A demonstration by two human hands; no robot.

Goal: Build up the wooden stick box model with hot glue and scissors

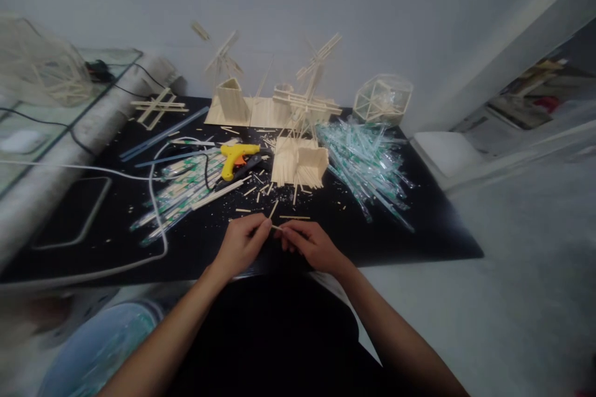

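Both of my hands meet low over the near edge of a black mat (433,229). My left hand (242,245) pinches one end of a thin wooden stick (275,226), and my right hand (310,245) pinches its other end. Both hands are closed, fingertips almost touching. Short stick pieces (261,189) lie scattered just beyond them. A small box of sticks (300,164) stands further back in the middle.
A yellow glue gun (235,158) with a black cord lies left of centre. Wrapped sticks (181,195) are piled on the left, empty clear wrappers (367,161) on the right. Stick windmill models (307,84) and a polyhedron frame (382,99) stand along the wall. White cable (158,211) loops across the mat.
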